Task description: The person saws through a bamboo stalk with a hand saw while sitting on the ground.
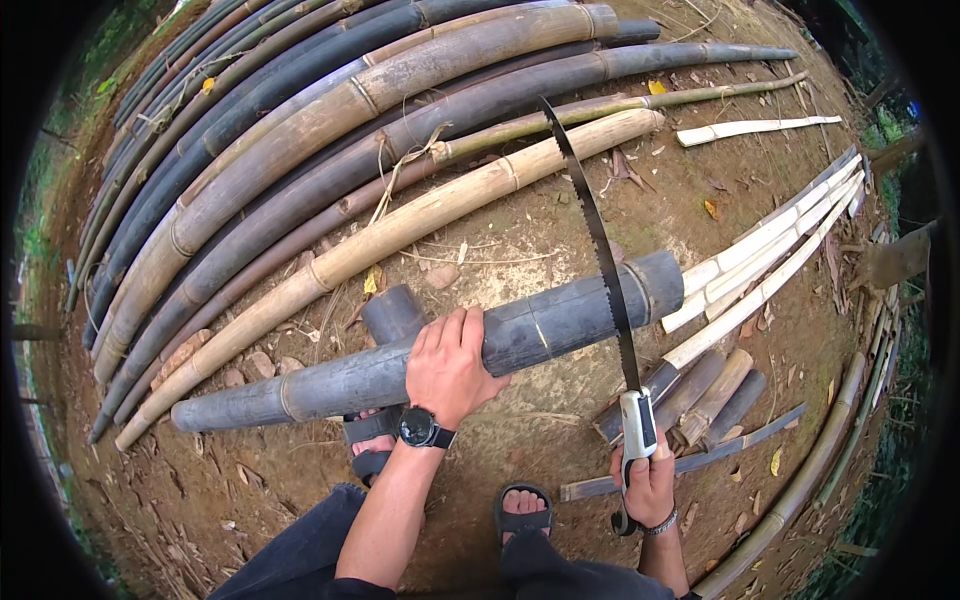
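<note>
A thick dark bamboo pole (pixel 350 383) lies across in front of me, its right part raised on a short bamboo piece (pixel 393 312). My left hand (pixel 447 362) presses down on the pole's middle, fingers lying over its top and thumb apart on the near side. In my right hand (pixel 650 480) is the light-coloured handle of a pruning saw (pixel 637 425), fingers wrapped round it. The saw's long curved blade (pixel 600 240) lies across the pole near its right end, its tip pointing away. A thin pale mark shows on the pole left of the blade.
Long bamboo poles (pixel 290 130) lie side by side at the far left, with a pale pole (pixel 420 220) nearest. Split white bamboo strips (pixel 790 225) lie at the right. Short cut bamboo pieces (pixel 715 395) sit below the blade. My sandalled foot (pixel 524 508) stands near the front.
</note>
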Tool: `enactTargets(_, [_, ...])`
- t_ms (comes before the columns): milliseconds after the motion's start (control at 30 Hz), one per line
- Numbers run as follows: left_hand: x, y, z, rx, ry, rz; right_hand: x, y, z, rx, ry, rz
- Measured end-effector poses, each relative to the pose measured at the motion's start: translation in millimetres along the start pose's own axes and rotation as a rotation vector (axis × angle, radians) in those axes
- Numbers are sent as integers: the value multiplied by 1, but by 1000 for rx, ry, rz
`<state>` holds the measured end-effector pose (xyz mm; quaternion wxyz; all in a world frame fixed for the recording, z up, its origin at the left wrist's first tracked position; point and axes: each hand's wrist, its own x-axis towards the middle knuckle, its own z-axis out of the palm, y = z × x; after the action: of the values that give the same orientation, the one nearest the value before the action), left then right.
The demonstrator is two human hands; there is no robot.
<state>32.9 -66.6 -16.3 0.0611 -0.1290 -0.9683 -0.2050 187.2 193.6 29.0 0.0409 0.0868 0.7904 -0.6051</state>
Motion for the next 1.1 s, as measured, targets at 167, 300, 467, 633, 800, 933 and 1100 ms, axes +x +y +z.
enactTargets(167, [2, 0, 1, 6, -17, -7, -7, 7, 12, -4, -85, 104])
enactTargets(300, [5, 0, -2, 3, -39, -20, -1, 10, 22, -100, -155, 106])
enactTargets(467, [7, -1, -4, 0, -43, -19, 1, 25, 30, -183, -130, 35])
enactTargets(633, [5, 1, -4, -7, -44, -23, 1, 22, 34, -277, -82, 16])
enactTargets(800, [1, -2, -3, -6, -24, -5, -6, 10, 40, -279, -57, 82])
enactTargets(933, [0, 1, -5, -25, -49, -21, 15, 7, 43, -386, -74, 8])
enactTargets(1100, [1, -2, -6, -30, -78, -29, 0, 2, 45, -358, -32, 10])
